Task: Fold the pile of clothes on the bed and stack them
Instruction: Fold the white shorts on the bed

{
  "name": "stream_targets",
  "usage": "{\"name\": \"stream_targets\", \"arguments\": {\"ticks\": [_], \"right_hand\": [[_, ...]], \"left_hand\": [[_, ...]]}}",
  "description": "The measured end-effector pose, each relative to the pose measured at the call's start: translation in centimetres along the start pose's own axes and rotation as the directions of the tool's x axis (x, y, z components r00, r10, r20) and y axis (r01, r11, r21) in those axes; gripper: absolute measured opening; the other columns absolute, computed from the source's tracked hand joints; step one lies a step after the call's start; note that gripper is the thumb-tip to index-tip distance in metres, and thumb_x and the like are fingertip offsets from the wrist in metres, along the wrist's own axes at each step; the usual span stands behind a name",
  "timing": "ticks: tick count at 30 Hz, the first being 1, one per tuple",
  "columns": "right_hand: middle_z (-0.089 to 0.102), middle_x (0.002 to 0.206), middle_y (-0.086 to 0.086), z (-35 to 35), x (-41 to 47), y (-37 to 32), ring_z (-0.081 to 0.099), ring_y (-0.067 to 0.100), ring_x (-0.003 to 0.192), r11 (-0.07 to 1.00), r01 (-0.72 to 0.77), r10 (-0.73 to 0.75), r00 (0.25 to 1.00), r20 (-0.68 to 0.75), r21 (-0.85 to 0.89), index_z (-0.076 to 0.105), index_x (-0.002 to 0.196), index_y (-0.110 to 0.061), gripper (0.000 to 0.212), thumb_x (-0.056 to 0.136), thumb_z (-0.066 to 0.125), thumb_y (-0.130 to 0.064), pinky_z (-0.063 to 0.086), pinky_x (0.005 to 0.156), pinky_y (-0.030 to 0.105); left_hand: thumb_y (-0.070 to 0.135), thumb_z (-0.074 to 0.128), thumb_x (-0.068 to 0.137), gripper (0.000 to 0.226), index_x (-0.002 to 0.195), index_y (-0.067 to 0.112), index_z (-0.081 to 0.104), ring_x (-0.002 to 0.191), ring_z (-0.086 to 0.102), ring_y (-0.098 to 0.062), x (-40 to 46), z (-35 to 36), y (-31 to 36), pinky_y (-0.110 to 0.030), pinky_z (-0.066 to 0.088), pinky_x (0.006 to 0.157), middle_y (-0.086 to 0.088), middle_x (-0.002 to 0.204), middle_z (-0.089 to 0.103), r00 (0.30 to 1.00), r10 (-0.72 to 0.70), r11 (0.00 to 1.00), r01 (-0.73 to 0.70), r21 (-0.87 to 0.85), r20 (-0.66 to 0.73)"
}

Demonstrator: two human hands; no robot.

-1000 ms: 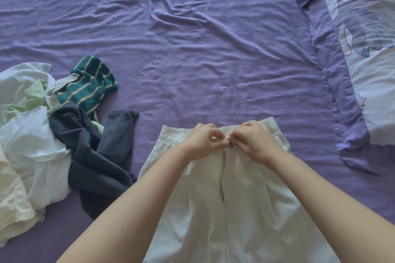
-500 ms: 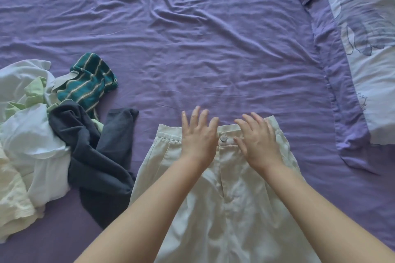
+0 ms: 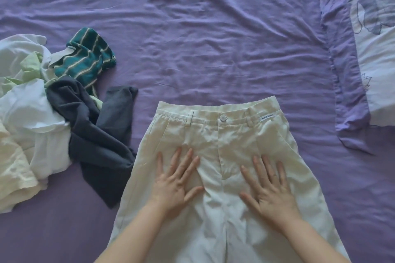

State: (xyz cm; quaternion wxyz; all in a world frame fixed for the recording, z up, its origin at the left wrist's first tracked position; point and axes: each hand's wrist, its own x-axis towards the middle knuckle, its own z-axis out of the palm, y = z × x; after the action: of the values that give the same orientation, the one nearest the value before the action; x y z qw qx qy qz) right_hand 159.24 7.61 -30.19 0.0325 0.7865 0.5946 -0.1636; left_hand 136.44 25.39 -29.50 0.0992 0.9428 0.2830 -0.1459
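Head view: lay flat near the bed's [image 3: 203,49] near edge, cream trousers [image 3: 224,145] buttoned, waistband pointing to the far side. Pressed flat on the fabric with fingers spread and straight, left hand [image 3: 174,186] and right hand [image 3: 270,190], either side of the fly, gripping nothing. Sat heaped at the left edge, pile of clothes [image 3: 42,113]; rested by the right edge, pillow [image 3: 367,49].

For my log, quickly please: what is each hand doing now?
Left hand: open, flat on the cream buttoned cotton trousers.
Right hand: open, flat on the same trousers.
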Motion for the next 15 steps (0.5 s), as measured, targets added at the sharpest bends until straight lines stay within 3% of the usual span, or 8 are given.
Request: {"name": "stream_targets", "arguments": {"ticks": [3, 5, 8, 12, 15], "right_hand": [[0.017, 0.154, 0.011, -1.0, -0.3, -1.3, 0.003, 0.028, 0.144, 0.997, -0.075, 0.075, 0.997, 0.016, -0.002, 0.028, 0.144, -0.028, 0.067, 0.091, 0.009, -0.063, 0.009, 0.111, 0.055], [0.023, 0.151, 0.013, -1.3, -1.4, -2.5, 0.008, 0.032, 0.143, 0.996, -0.085, 0.085, 0.996, 0.011, 0.013, 0.033, 0.142, -0.026, 0.065, 0.090, 0.018, -0.063, 0.008, 0.110, 0.056], [0.029, 0.150, 0.012, -0.4, -4.5, -4.2, 0.014, 0.036, 0.141, 0.999, -0.031, 0.031, 1.000, 0.004, 0.041, 0.035, 0.140, -0.027, 0.069, 0.081, 0.037, -0.061, 0.011, 0.109, 0.058], [0.030, 0.150, 0.010, 0.9, -9.1, -6.0, 0.020, 0.035, 0.139, 0.997, 0.035, -0.037, 0.999, 0.023, 0.065, 0.035, 0.140, -0.033, 0.067, 0.078, 0.043, -0.057, 0.018, 0.105, 0.061], [0.035, 0.145, 0.011, 0.5, -10.5, -7.6, 0.030, 0.034, 0.134, 0.991, -0.045, 0.042, 0.999, 0.026, 0.124, 0.036, 0.138, -0.030, 0.062, 0.077, 0.040, -0.045, 0.021, 0.103, 0.059]], "left_hand": [[0.068, 0.019, 0.090, 0.073, 0.150, 0.026, 0.016, 0.145, 0.013, -0.027, -0.3, -0.8, 1.1, -0.064, 0.017, 0.107, 0.000, 0.159, 0.008, 0.998, -0.058, 0.998, 0.058, 0.003, 0.016], [0.068, 0.030, 0.083, 0.078, 0.149, 0.027, 0.020, 0.141, 0.024, -0.032, -1.3, -1.1, 1.7, -0.061, 0.027, 0.106, -0.007, 0.157, 0.017, 0.993, -0.108, 0.994, 0.108, -0.005, 0.043], [0.064, 0.043, 0.076, 0.081, 0.146, 0.026, 0.024, 0.136, 0.035, -0.033, -4.4, -1.0, 2.3, -0.059, 0.038, 0.097, -0.009, 0.151, 0.033, 0.981, -0.168, 0.985, 0.172, -0.029, 0.098], [0.060, 0.074, 0.061, 0.092, 0.139, 0.028, 0.037, 0.127, 0.048, -0.034, -9.5, 0.0, 2.4, -0.061, 0.045, 0.090, -0.008, 0.142, 0.047, 0.964, -0.222, 0.974, 0.226, -0.004, 0.148], [0.059, 0.053, 0.075, 0.068, 0.135, 0.029, 0.039, 0.129, 0.039, -0.036, -12.8, 0.5, 1.4, -0.063, 0.030, 0.101, -0.009, 0.138, 0.051, 0.935, -0.329, 0.944, 0.326, 0.044, 0.131]]}}
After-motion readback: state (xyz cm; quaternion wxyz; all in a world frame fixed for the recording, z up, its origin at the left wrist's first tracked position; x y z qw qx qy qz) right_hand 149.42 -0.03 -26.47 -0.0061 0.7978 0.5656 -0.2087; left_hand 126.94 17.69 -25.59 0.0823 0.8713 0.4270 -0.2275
